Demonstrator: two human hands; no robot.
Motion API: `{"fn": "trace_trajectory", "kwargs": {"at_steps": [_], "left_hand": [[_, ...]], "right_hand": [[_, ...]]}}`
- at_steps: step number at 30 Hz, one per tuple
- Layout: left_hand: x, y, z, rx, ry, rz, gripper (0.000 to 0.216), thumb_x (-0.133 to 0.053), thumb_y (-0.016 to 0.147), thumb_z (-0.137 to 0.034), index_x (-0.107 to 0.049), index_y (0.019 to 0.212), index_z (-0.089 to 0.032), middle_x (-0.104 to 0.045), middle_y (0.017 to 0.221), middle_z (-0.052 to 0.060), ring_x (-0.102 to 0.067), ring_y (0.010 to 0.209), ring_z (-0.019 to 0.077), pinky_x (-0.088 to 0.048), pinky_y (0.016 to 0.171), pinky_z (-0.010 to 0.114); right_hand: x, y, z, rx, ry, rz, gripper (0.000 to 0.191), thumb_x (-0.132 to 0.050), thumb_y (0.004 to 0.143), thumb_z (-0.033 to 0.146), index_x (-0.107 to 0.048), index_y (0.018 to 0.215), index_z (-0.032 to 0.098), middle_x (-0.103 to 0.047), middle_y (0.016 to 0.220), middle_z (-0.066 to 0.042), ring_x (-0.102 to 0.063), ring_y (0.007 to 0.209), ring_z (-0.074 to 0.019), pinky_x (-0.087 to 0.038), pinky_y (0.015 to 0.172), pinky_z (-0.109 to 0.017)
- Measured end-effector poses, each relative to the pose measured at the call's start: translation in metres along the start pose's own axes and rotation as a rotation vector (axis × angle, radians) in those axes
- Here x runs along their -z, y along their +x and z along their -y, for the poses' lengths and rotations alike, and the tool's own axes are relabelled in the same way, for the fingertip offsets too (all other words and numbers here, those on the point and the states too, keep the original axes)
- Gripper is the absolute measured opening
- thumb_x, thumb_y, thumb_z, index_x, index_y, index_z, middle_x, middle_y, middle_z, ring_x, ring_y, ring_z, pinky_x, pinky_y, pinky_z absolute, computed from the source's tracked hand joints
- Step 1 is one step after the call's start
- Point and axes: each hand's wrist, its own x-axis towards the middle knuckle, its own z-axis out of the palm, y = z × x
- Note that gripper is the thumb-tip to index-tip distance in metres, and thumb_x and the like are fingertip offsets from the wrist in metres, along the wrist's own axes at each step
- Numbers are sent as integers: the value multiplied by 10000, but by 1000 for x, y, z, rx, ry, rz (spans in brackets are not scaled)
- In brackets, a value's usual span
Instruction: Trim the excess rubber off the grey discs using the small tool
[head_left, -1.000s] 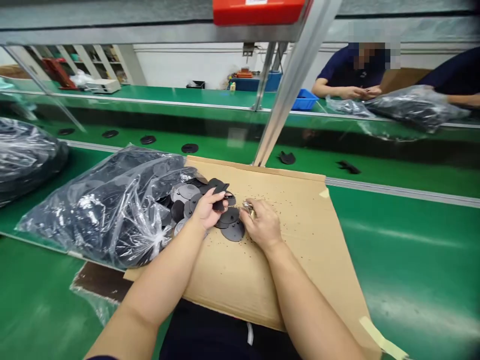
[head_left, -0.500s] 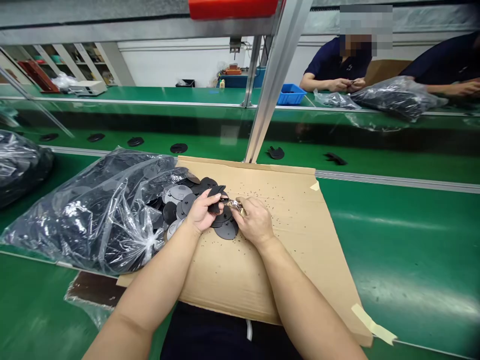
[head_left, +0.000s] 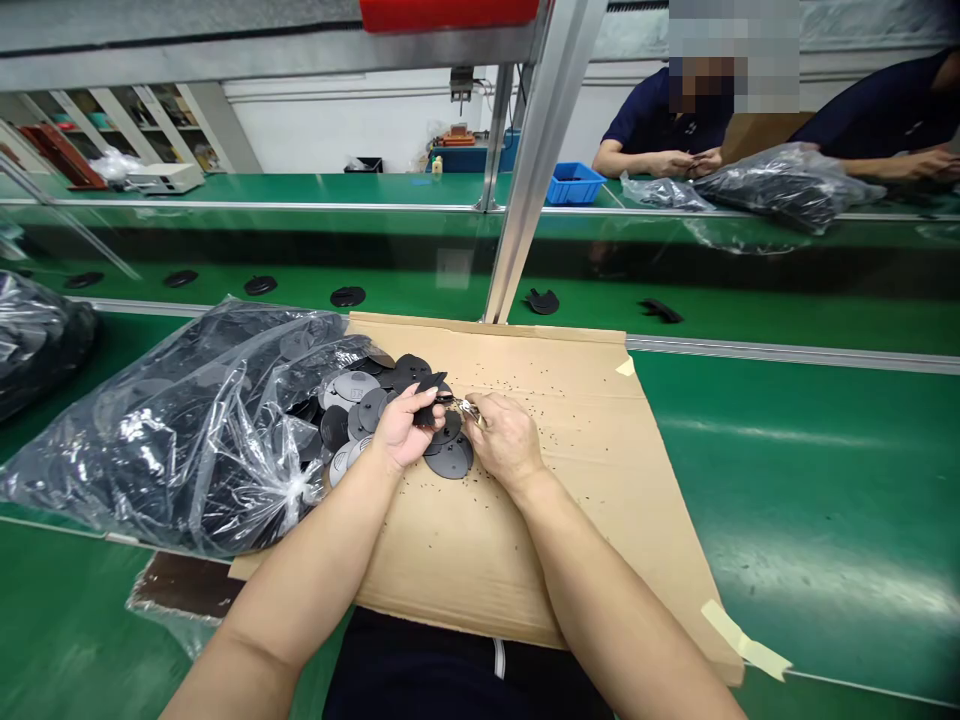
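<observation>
My left hand (head_left: 403, 428) is closed on a thin black plastic disc (head_left: 427, 402), held tilted above the cardboard. Closed round a small pair of metal pliers (head_left: 471, 409) is my right hand (head_left: 506, 438). The pliers' jaws meet the right edge of the held disc; their exact bite is too small to make out. Below and behind both hands lies a heap of loose black and grey discs (head_left: 450, 459). Some of these spill from the mouth of a clear plastic bag (head_left: 195, 430) full of discs on the left. Tiny black bits dot the cardboard sheet (head_left: 600, 490).
A metal post (head_left: 529, 170) rises behind the cardboard. Several black parts lie spaced along the green belt (head_left: 435, 310) beyond. Another filled bag (head_left: 37, 330) sits at far left. Across the line, two people work near a blue basket (head_left: 574, 185) and a plastic bag (head_left: 787, 192).
The whole view has shifted slightly. Both hands stay at the same place over the heap, still holding the disc and the pliers, with the disc's angle barely different.
</observation>
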Motion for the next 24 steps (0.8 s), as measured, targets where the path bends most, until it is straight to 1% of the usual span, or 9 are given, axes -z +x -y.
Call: {"fn": "trace_trajectory", "kwargs": {"at_steps": [4,8,11,13,16,18,19,22,24], "left_hand": [[1,2,0,-20,18,4,218,-698,719,-80,-519,832,-135,-638,805,40,-523,531,60,-423,478,160],[3,5,-2,-159,-3,21,328,-735,690,-97,-514,920,-174,-646,858,33,-583,617,90,-486,583,202],[5,7,-3,-210,5,-9,395,-766,657,-99,-514,947,-192,-632,848,5,-594,641,95,-499,617,219],[6,7,-3,-225,28,-19,449,-792,628,-100,-524,973,-203,-615,829,-19,-589,631,88,-495,612,214],[7,7,-3,-225,78,5,533,-837,598,-122,-547,1038,-206,-598,791,-38,-545,562,58,-442,530,166],[6,7,-4,-205,74,10,508,-849,610,-149,-564,1029,-186,-595,771,-38,-510,525,38,-405,485,145],[6,6,-4,-187,63,5,465,-843,634,-166,-570,1011,-178,-600,773,-32,-519,534,42,-414,488,148],[4,5,-7,-126,42,5,342,-788,728,-194,-572,994,-194,-630,823,-5,-613,660,107,-482,554,196],[4,3,-9,-105,48,22,325,-758,763,-191,-580,1034,-216,-636,841,1,-625,686,124,-479,538,198]], "right_hand": [[-3,0,2,-58,70,27,156,-556,886,211,-670,992,202,-678,876,-60,-613,831,-222,-466,777,-307],[1,0,4,-164,205,-66,136,-549,897,262,-668,911,198,-680,894,-58,-617,842,-215,-474,793,-309],[6,0,3,-169,264,-85,121,-557,873,256,-660,872,194,-680,889,-60,-617,845,-217,-475,820,-323],[8,0,2,-175,299,-74,123,-556,863,266,-659,868,198,-682,893,-61,-617,849,-220,-477,828,-332],[6,-1,1,-202,335,-94,144,-558,851,289,-662,901,203,-684,918,-64,-616,870,-227,-477,843,-344],[5,-1,2,-203,345,-103,158,-561,845,298,-665,916,203,-684,922,-66,-613,874,-231,-477,841,-345],[4,-1,2,-196,347,-102,160,-560,845,299,-666,916,202,-683,917,-66,-612,871,-230,-477,836,-340],[3,-2,4,-158,338,-83,162,-558,854,298,-671,912,198,-674,880,-61,-607,848,-220,-475,815,-320],[2,-2,4,-138,318,-57,173,-553,867,300,-677,929,196,-665,864,-60,-602,832,-215,-472,797,-312]]}}
